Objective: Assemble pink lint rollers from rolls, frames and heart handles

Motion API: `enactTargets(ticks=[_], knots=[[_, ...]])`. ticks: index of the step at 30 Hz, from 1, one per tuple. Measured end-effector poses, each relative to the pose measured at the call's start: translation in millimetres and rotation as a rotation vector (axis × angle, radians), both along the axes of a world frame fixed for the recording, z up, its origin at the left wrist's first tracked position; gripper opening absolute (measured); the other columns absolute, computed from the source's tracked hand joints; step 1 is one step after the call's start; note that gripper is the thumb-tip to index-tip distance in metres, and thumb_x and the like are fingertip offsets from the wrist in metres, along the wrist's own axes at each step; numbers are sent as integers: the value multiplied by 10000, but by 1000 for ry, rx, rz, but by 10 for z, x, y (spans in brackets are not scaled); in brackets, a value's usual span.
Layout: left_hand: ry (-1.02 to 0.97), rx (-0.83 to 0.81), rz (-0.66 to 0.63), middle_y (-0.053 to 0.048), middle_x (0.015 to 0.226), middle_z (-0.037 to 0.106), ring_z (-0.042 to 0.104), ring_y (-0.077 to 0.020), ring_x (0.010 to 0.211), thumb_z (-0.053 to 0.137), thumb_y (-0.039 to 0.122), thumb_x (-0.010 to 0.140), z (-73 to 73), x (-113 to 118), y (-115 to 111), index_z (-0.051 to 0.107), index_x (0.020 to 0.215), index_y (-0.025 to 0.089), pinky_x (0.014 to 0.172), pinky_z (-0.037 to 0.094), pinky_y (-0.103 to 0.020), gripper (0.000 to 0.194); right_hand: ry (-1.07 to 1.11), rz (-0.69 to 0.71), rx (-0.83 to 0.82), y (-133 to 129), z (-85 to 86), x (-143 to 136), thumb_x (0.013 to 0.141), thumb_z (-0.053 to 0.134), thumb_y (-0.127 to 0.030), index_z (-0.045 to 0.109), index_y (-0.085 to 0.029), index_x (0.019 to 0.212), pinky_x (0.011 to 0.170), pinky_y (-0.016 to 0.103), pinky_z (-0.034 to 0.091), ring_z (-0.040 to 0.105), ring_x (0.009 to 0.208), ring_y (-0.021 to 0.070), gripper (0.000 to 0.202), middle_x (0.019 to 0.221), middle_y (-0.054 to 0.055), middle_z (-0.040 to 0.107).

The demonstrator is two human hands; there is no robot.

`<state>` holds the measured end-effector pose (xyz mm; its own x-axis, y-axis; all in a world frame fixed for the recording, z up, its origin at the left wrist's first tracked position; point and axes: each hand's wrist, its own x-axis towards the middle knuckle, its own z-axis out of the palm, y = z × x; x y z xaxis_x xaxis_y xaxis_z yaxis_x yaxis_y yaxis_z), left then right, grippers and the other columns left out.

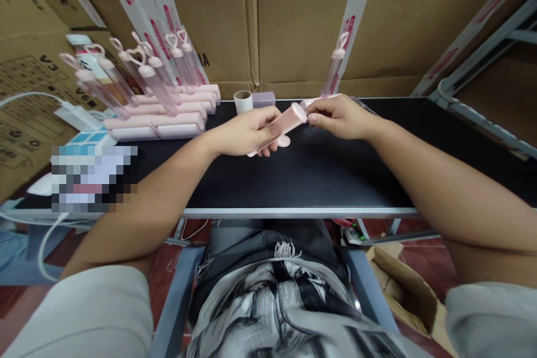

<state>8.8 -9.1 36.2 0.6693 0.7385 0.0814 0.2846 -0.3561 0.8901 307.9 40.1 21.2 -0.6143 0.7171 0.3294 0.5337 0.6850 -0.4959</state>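
Observation:
Slanting across the middle of the table is a pink cylindrical tube (282, 126), with its right end raised. My left hand (247, 133) is closed around it. At the tube's raised end my right hand (346, 117) has its thumb and fingertips pinched together. Whatever those fingertips hold is too small to make out. A small pale pink disc (284, 141) lies on the black tabletop (335, 173) just beneath the tube. Behind my right hand stands a clear pink wand (334, 64) with a heart-shaped loop, its base partly hidden by the hand.
Several heart-topped clear wands (155, 81) stand among stacked pink tubes (161, 128) at the left. A white cardboard roll (243, 102) and a purple box (263, 99) sit at the back. White cables (46, 246) and a power strip (86, 137) are at far left. Cardboard (293, 22) walls the rear.

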Motion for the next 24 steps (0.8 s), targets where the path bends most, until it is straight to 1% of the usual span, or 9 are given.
enactTargets(ticks=[4, 6, 8, 12, 14, 17, 20, 22, 24], knots=[[230, 401, 180, -30, 735, 746, 663, -158, 649, 786, 350, 934, -60, 20, 31, 710, 860, 178, 673, 506, -288, 202, -20, 8, 43, 32, -40, -23, 987, 567, -805, 747, -226, 914, 707, 341, 417, 524, 700, 193, 610, 769, 27, 643], [236, 588, 340, -30, 784, 770, 669, -177, 713, 744, 307, 925, -75, 35, 55, 751, 869, 186, 740, 520, -318, 134, -36, 21, 24, 63, -79, -25, 995, 556, -803, 732, -217, 908, 702, 331, 428, 529, 697, 187, 618, 763, 25, 637], [233, 684, 485, -38, 898, 804, 697, -201, 816, 691, 306, 945, -59, 34, 78, 785, 933, 203, 815, 538, -348, 140, -51, 68, -1, 95, -130, -36, 971, 592, -807, 740, -203, 943, 722, 333, 463, 583, 731, 199, 623, 812, 43, 678], [357, 747, 624, -51, 998, 810, 711, -239, 947, 663, 349, 969, 10, -11, 107, 822, 1002, 236, 924, 545, -397, 198, -64, 227, 20, 88, -219, -121, 859, 793, -728, 786, -189, 1060, 888, 394, 547, 717, 959, 283, 575, 1073, 120, 782], [418, 767, 656, -63, 1018, 802, 711, -258, 971, 664, 366, 971, 47, -55, 115, 835, 1016, 239, 952, 543, -427, 218, -67, 281, 49, 36, -232, -183, 886, 805, -641, 799, -196, 1080, 946, 409, 554, 732, 1021, 292, 485, 1149, 129, 785], [429, 792, 683, -68, 1083, 807, 713, -275, 1027, 634, 377, 994, 156, -149, 129, 847, 1090, 262, 987, 542, -453, 260, -54, 290, 75, -48, -218, -248, 950, 758, -564, 798, -194, 1070, 893, 382, 550, 724, 960, 264, 391, 1103, 119, 781], [431, 832, 746, -61, 1132, 819, 711, -287, 1078, 611, 396, 1010, 374, -227, 192, 857, 1134, 288, 1014, 537, -473, 296, -44, 269, 56, -66, -218, -264, 961, 747, -559, 785, -170, 1067, 775, 335, 511, 681, 832, 220, 406, 1002, 101, 766], [472, 858, 788, -68, 1117, 830, 714, -294, 1058, 641, 375, 974, 536, -234, 302, 874, 1121, 276, 999, 537, -486, 292, -62, 260, 38, -36, -240, -264, 957, 749, -551, 773, -157, 1055, 731, 314, 477, 650, 778, 198, 407, 936, 82, 746], [549, 829, 770, -75, 1069, 837, 724, -301, 1009, 687, 339, 915, 659, -208, 494, 885, 1084, 271, 958, 550, -484, 269, -79, 255, 33, 4, -272, -266, 952, 749, -533, 757, -151, 1014, 719, 302, 455, 637, 765, 189, 387, 896, 69, 725]])
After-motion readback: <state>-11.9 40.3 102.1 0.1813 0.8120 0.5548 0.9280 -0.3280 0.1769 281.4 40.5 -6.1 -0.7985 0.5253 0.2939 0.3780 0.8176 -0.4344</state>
